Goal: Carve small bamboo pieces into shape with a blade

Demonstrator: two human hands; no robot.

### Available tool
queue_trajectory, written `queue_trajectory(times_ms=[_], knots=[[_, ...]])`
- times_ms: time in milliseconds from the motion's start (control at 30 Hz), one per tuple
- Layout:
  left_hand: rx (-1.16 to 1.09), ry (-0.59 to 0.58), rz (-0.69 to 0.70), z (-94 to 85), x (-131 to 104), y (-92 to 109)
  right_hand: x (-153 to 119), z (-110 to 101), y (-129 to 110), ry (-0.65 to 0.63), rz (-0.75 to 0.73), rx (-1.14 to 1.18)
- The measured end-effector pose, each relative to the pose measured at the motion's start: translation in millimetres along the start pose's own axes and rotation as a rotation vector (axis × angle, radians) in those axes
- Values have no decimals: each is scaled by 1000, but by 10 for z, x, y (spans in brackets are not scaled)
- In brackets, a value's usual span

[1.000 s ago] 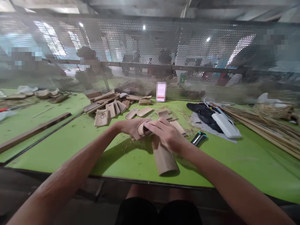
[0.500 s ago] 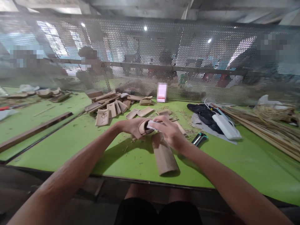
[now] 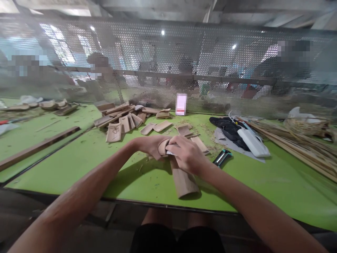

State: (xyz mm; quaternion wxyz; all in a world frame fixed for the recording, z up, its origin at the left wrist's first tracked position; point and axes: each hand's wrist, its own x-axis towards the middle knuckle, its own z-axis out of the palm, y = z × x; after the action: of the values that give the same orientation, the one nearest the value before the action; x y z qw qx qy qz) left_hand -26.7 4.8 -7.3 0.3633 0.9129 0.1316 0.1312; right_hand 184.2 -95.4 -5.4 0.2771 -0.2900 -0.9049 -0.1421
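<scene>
My left hand (image 3: 152, 145) grips the far end of a curved tan bamboo piece (image 3: 182, 181) that lies lengthwise on the green table (image 3: 79, 165), its near end close to the front edge. My right hand (image 3: 187, 154) presses down on the same piece just beside the left hand, with a small pale object pinched under its fingers; what that object is I cannot tell. Both hands hide the piece's upper end.
A heap of similar bamboo pieces (image 3: 123, 119) lies at the back left. A small dark tool (image 3: 222, 157) rests right of my hands. Dark cloth and a white pouch (image 3: 253, 142) sit beyond it, long bamboo strips (image 3: 295, 144) at far right. A perforated metal screen (image 3: 168, 66) closes the back.
My right hand lifted off the piece half a second ago, then came back down and slid toward me along it. My left hand stayed put.
</scene>
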Motion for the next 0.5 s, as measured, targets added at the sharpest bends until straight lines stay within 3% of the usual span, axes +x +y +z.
queue_trajectory(times_ms=[200, 500], knots=[[6, 0, -9, -5, -16, 16, 24, 86, -24, 48, -58, -131], [-66, -14, 25, -9, 1, 47, 46, 58, -22, 19, -82, -227]])
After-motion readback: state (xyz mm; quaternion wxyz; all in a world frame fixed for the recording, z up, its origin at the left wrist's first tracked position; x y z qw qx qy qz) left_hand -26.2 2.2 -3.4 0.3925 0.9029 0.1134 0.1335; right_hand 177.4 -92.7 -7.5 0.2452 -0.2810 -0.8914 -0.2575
